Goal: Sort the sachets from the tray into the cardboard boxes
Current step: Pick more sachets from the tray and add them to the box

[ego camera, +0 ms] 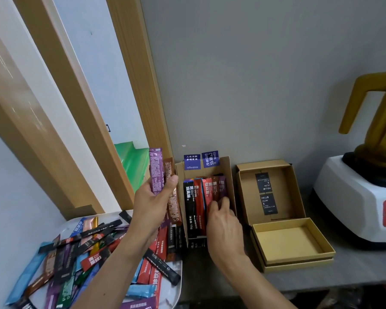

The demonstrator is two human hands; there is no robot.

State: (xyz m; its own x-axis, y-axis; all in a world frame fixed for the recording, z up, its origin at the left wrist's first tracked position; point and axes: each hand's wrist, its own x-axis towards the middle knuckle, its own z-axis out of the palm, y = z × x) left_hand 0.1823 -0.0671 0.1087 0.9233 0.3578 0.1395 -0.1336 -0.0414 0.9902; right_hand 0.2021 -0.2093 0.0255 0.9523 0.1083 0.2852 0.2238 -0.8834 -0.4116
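Left hand (153, 204): grip closed on two sachets (155, 170), purple and brown, held upright at centre frame, likely queued for boxing.
Right hand (223, 226): fingertips among the filed sachets in the box (229, 175); whether it is pinching or pushing, I cannot tell.
Tray (68, 225): lower left, heaped with unsorted sachets.
Second box (299, 197): right of centre on the table (354, 270), holds two black ones.

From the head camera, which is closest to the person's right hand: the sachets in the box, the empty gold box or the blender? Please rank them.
1. Sachets in the box: touched by the fingers of the right hand, just ahead of it.
2. Empty gold box: just to the hand's right.
3. Blender: far right.
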